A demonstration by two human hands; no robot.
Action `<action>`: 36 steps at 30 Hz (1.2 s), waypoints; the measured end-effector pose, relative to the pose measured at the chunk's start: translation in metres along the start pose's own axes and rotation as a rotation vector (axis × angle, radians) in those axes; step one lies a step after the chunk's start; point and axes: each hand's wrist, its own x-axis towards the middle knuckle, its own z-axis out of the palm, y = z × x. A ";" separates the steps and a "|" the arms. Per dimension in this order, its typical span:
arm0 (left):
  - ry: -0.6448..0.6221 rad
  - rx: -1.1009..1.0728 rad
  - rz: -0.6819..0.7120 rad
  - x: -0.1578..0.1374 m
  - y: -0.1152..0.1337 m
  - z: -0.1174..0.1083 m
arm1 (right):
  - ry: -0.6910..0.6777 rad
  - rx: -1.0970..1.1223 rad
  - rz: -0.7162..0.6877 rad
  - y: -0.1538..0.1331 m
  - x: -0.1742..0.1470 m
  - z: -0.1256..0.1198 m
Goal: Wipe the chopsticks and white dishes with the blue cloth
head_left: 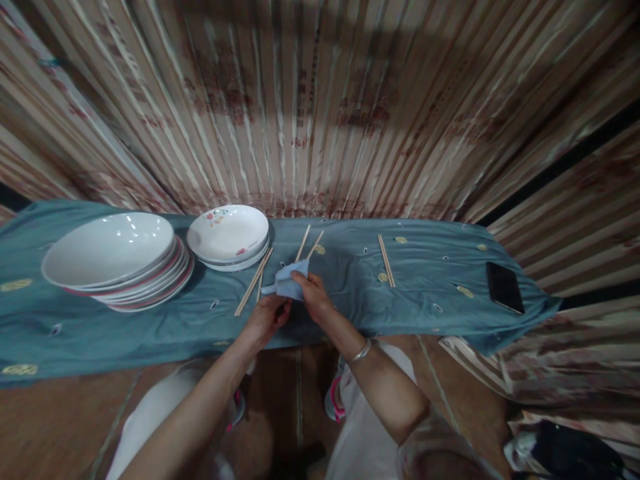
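My right hand (314,293) is closed on a light blue cloth (289,281), its thumb and fingers pressing the folded fabric. Two wooden chopsticks (302,243) stick out beyond the cloth, spread apart at their far ends. Their lower parts are hidden by the cloth, and they run toward the closed fingers of my left hand (267,317), just below it. Left of the cloth, a pair of chopsticks (253,283) lies slanted on the table, with one more stick partly showing beside it. Another pair of chopsticks (386,261) lies side by side to the right.
A teal patterned cloth (345,313) covers the narrow table. Large white bowls (113,247) are stacked at the left, beside a stack of flowered plates (227,233). A black phone (504,287) lies near the right end. A pleated curtain (310,120) hangs behind.
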 end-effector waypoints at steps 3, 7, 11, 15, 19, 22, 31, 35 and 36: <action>0.002 0.001 0.014 0.000 0.000 0.001 | -0.016 -0.032 0.019 0.000 -0.001 0.001; -0.017 0.083 -0.006 0.001 0.004 -0.001 | -0.029 -0.040 0.040 -0.011 0.000 -0.006; 0.076 0.141 0.071 0.004 0.016 -0.010 | -0.011 0.002 0.057 -0.031 -0.002 -0.017; 0.227 0.009 0.204 0.006 0.027 -0.017 | -0.158 -0.070 0.194 -0.042 -0.014 -0.022; 0.166 -0.058 0.152 0.007 0.029 -0.014 | -0.335 -0.148 0.298 -0.037 -0.027 -0.020; 0.118 -0.097 0.136 0.007 0.028 -0.011 | -0.386 -0.198 0.358 -0.030 -0.032 -0.018; 0.087 -0.010 0.050 0.000 0.037 -0.006 | -0.451 -0.273 0.473 -0.021 -0.036 -0.022; 0.053 0.006 0.035 -0.001 0.037 -0.006 | -0.473 -0.295 0.485 -0.018 -0.038 -0.024; 0.052 0.005 0.036 0.000 0.037 -0.007 | -0.479 -0.300 0.484 -0.017 -0.039 -0.024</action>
